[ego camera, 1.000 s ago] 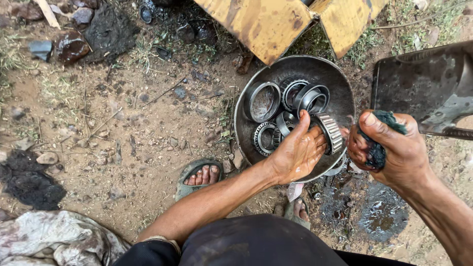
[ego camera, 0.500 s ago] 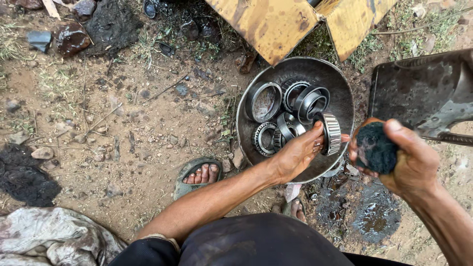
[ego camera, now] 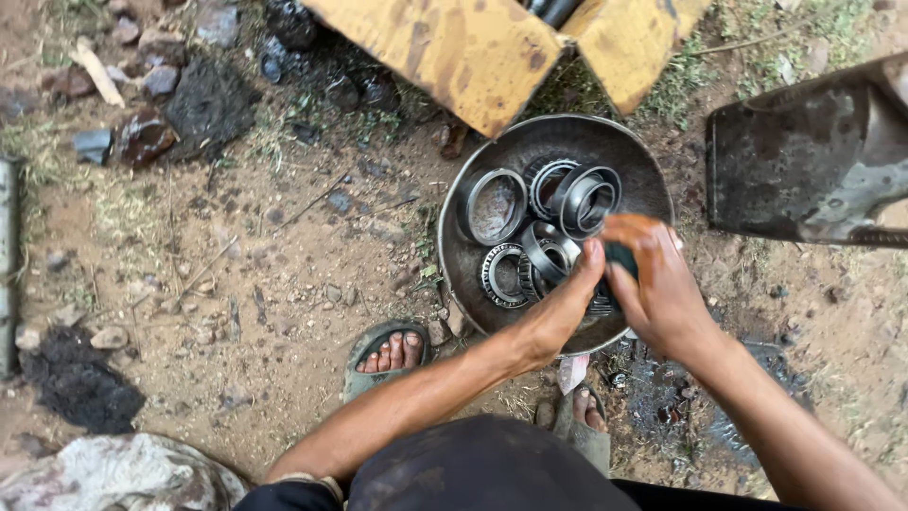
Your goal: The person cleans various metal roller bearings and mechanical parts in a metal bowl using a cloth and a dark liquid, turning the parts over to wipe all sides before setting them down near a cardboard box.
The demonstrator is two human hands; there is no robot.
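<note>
At the bottom of the frame the person's dark-clothed knee and two sandalled feet [ego camera: 388, 352] sit on bare, stony dirt. Just above, right of centre, both hands meet over the near rim of the round, dented grey metal basin [ego camera: 643, 161]. The left hand [ego camera: 558, 312] closes its fingers around a tapered steel roller bearing [ego camera: 600, 305], only a sliver of which shows. The right hand [ego camera: 662, 284] is clenched on a dark rag [ego camera: 620, 255] pressed against that bearing; whether the rag is wiping or only resting there is hard to tell.

The bearing is held low over the basin's near edge; its bore seems to point roughly sideways across the frame, though the fingers hide most of it.

Deeper in the basin lie the other parts: a wide steel ring [ego camera: 493, 205] lying flat with its opening upward, a caged roller bearing [ego camera: 504, 274] beside it, and stacked shiny races [ego camera: 586, 199] tilted toward the camera. Judging by their grime, several pieces look not yet cleaned.

Beyond, at the top of the frame, stands a yellow, rust-scuffed metal box [ego camera: 454, 47]; at the right edge, a dark, dirty metal pan [ego camera: 804, 161].
</note>
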